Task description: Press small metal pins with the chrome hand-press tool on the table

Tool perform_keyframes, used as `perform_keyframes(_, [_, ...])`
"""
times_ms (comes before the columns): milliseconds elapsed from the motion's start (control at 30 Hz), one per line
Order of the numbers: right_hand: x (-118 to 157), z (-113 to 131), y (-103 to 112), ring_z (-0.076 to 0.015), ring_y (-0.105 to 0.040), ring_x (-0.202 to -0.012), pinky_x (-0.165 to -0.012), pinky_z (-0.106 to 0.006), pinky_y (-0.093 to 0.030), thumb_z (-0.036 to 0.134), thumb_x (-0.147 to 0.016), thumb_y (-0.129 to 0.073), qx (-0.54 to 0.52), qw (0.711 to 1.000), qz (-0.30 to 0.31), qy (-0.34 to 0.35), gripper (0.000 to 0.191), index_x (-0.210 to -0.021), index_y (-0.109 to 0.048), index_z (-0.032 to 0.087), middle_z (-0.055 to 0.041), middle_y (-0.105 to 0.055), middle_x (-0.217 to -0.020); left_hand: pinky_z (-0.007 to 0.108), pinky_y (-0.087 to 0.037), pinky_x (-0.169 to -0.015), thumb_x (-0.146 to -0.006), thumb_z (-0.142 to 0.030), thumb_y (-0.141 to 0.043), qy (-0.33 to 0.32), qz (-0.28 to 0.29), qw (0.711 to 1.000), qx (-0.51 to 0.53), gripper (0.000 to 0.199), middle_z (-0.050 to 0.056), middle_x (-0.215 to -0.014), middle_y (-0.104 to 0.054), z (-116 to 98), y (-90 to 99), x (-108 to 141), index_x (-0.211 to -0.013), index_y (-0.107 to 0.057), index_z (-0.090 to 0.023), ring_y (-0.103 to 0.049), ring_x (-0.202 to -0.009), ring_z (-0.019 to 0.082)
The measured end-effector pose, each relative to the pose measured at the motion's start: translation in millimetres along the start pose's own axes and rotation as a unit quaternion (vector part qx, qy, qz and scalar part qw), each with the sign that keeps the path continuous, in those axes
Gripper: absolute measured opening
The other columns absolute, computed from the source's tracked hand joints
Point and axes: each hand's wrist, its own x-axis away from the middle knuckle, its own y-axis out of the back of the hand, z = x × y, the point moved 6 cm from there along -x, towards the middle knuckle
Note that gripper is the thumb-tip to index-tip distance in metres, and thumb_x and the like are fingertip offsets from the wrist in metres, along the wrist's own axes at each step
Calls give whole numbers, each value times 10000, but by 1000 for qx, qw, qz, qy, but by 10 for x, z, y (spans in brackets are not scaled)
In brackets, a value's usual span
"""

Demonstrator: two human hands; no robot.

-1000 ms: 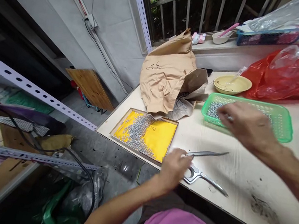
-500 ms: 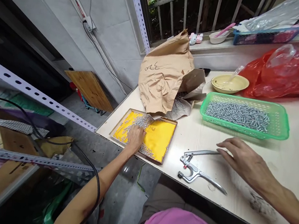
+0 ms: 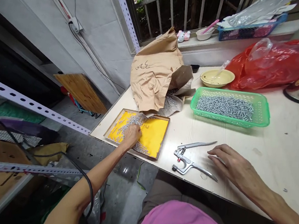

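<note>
My left hand (image 3: 132, 135) is closed, its fingers curled down among small silvery metal pins (image 3: 135, 119) in a shallow tray with a yellow bottom (image 3: 152, 136). What its fingertips hold, if anything, is hidden. On the table, my right hand (image 3: 231, 164) rests with its fingers stretched out and nothing in them. Just left of those fingers lie grey hand pliers (image 3: 189, 161) with a spring and a round, open jaw, their handles spread. A green plastic basket (image 3: 264, 109) full of short metal pins stands behind my right hand.
A crumpled brown paper bag (image 3: 154, 76) leans behind the tray, its mouth spilling pins. Past the basket are a yellow bowl (image 3: 216, 84) and a red plastic bag (image 3: 275, 67). The table's front edge runs close to my lap. A perforated metal post (image 3: 125, 12) rises beside the window.
The camera view has shifted, so the table things appear further left. My right hand now sits a little apart from the upper plier handle. The left hand stays in the tray.
</note>
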Motion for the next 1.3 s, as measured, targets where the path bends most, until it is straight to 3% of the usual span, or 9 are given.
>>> perform_keyframes(67, [23, 33, 8, -188, -609, -868, -752, -334, -504, 348, -958, -360, -10, 1000, 1, -5, 278, -984, -612, 234, -75, -594, -996, 283, -448, -725, -804, -184, -491, -20, -26, 997, 73, 184, 87, -923, -655, -68, 66, 62, -858, -664, -154, -608, -868, 203])
perform_keyframes(133, [38, 78, -11, -187, -605, -861, -756, -332, -502, 342, -960, -354, -24, 1000, 5, -5, 290, -981, -618, 223, -80, -594, -982, 252, -450, -677, -789, -227, -534, -21, -13, 977, 211, 147, 57, -818, -656, -185, 67, 186, -825, -656, -153, -602, -757, 161])
perform_keyframes(233, [55, 147, -132, -193, -594, -851, -750, -338, -492, 324, -957, -364, -34, 999, 28, 12, 287, -983, -627, 213, -85, -597, -950, 201, -391, -478, -760, -326, -588, 17, 127, 889, 439, 200, 1, -625, -592, -502, -118, 491, -820, -641, -142, -509, -511, 96])
perform_keyframes(300, [69, 192, -233, -199, -581, -842, -729, -340, -477, 312, -949, -391, -26, 998, 42, 26, 263, -987, -630, 209, -88, -595, -933, 182, -321, -392, -726, -365, -627, 32, 203, 829, 520, 250, -18, -589, -563, -753, -223, 716, -820, -635, -133, -448, -437, 71])
perform_keyframes(367, [81, 231, -313, -206, -563, -845, -718, -339, -457, 303, -938, -428, -7, 998, 52, 31, 231, -991, -628, 202, -91, -590, -931, 171, -284, -361, -703, -357, -655, 31, 225, 809, 543, 248, -30, -572, -547, -934, -273, 867, -802, -637, -130, -429, -414, 58])
perform_keyframes(567, [118, 280, -413, -206, -525, -845, -730, -333, -407, 250, -938, -448, 44, 997, 65, 6, 194, -988, -621, 177, -85, -581, -913, 178, -279, -353, -746, -303, -615, 13, 244, 845, 476, 164, -61, -442, -488, -1134, -444, 963, -739, -643, -142, -395, -339, 58])
perform_keyframes(767, [162, 246, -462, -207, -514, -843, -719, -329, -378, 229, -945, -439, 59, 997, 52, -4, 203, -998, -628, 179, -82, -590, -899, 172, -236, -354, -755, -333, -646, 23, 274, 835, 477, 201, -72, -400, -457, -1243, -538, 1007, -711, -633, -137, -350, -328, 47])
perform_keyframes(1067, [173, 243, -445, -197, -502, -824, -719, -323, -362, 221, -939, -459, 55, 998, 30, -10, 205, -1014, -641, 164, -82, -592, -897, 168, -227, -347, -775, -328, -627, 27, 306, 847, 433, 201, -81, -360, -437, -1253, -578, 995, -700, -610, -142, -326, -309, 44])
perform_keyframes(1300, [189, 239, -415, -181, -503, -821, -722, -317, -359, 205, -937, -463, 46, 999, 16, -9, 191, -976, -646, 163, -75, -587, -893, 171, -263, -354, -787, -283, -618, 14, 375, 838, 396, 168, -74, -373, -442, -1286, -598, 970, -727, -620, -126, -351, -315, 49])
